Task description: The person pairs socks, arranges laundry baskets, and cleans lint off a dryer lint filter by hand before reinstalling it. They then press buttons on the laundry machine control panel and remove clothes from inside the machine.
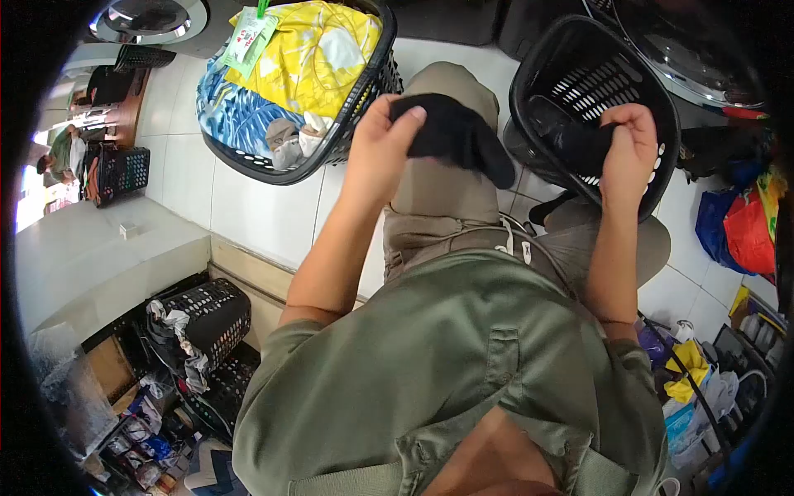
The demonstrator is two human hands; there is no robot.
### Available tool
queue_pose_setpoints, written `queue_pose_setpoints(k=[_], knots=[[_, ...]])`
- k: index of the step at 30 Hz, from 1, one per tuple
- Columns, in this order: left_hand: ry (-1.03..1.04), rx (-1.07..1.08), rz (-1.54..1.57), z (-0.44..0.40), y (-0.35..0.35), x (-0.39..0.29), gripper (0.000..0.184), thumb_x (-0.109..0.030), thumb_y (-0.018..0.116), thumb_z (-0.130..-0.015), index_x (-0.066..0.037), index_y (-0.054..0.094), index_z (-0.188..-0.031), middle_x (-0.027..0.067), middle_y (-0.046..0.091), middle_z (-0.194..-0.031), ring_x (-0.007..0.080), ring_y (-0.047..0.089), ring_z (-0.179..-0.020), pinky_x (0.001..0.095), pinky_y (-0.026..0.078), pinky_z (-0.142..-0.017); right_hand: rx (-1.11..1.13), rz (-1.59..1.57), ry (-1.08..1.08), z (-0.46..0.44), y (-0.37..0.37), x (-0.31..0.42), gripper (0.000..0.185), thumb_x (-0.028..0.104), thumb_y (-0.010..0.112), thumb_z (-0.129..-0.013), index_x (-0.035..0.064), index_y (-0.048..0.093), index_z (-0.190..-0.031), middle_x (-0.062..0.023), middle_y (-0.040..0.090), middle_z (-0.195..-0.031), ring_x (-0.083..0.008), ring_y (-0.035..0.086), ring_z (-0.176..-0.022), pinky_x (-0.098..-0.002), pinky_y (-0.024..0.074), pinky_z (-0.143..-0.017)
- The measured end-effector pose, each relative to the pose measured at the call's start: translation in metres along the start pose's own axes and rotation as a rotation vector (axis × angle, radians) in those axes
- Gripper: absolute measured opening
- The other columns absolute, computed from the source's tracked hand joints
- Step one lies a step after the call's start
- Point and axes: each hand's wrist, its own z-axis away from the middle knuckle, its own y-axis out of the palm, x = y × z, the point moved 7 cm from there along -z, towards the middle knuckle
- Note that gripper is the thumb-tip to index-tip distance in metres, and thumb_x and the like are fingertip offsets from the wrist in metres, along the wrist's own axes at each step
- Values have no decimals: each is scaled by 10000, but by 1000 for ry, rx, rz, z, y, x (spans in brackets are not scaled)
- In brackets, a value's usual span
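Note:
My left hand (382, 142) is closed on a black sock (453, 136), its thumb pressed on top, and the sock hangs toward the right over my knee. My right hand (629, 147) pinches another piece of black cloth (583, 149), which looks like a second sock. That hand is above the near right side of a black perforated laundry basket (529, 91). Something dark inside the basket is hard to tell apart from the cloth.
At left stands a full laundry basket (387, 58) with yellow patterned fabric (322, 58), blue leaf-print fabric (236, 112) and rolled socks (287, 149). Front-loading machines (149, 18) line the far side. Bags (740, 223) lie at right; stacked baskets (207, 322) stand lower left.

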Motion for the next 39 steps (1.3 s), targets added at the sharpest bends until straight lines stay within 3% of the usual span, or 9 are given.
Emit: queue_pose_setpoints(k=[7,11,13,19,25,29,34,37,39], knots=[[-220,-60,-236,-25,-57,53,193,-94,517,-842,8,486,-1003,85,574,-873,119,557,-697,233,465,-528,197,54,302,26,23,-17,62,-6,489,-760,20,523,-805,19,502,-745,-52,447,-706,-186,358,-649],[203,-216,-557,-16,-63,34,363,-109,604,-793,22,459,-1100,101,566,-965,192,549,-875,273,420,-789,301,-281,306,4,30,17,173,-11,522,-717,19,523,-888,-23,525,-849,-103,504,-812,-221,409,-727],[809,-176,-813,11,-16,-13,493,-129,669,-734,8,433,-1144,132,532,-1048,217,513,-968,312,397,-853,369,-726,452,1,48,29,212,-31,494,-735,22,511,-940,-61,541,-916,-155,535,-859,-265,430,-797],[49,440,42,-5,66,13,448,-74,700,-689,-15,493,-1082,74,560,-993,149,542,-894,257,437,-794,395,-1265,674,-18,86,26,263,-35,455,-809,43,518,-1052,-110,570,-1024,-227,558,-971,-353,456,-850],[74,289,16,-37,17,-17,295,53,641,-705,-23,543,-973,38,573,-934,105,543,-854,217,443,-770,154,-875,572,-33,67,-40,289,-37,513,-780,71,506,-1047,-45,543,-970,-155,549,-889,-298,465,-769],[290,245,-948,-72,-16,5,466,82,638,-675,0,491,-1110,47,542,-1049,143,505,-977,258,401,-855,224,-164,590,-68,11,-118,256,58,566,-758,81,525,-1009,7,531,-898,-110,528,-831,-302,448,-734],[55,-13,-694,-74,-30,16,323,-61,693,-707,59,543,-966,102,583,-902,134,531,-819,245,424,-723,139,510,833,-101,-112,-274,141,87,531,-761,46,592,-881,-57,565,-709,-123,554,-705,-299,462,-670],[-105,-62,-819,-71,-45,22,300,-96,705,-705,58,549,-910,78,594,-808,120,523,-726,234,421,-676,785,1277,470,-85,-138,-414,246,161,488,-759,7,634,-883,-195,600,-950,-340,588,-864,-400,460,-764],[-75,-79,-792,-71,-42,24,296,-88,699,-708,61,547,-912,76,594,-824,120,524,-739,239,423,-686,907,1282,695,-51,-117,-396,277,110,513,-721,51,632,-963,-181,594,-999,-314,576,-921,-349,439,-846]])
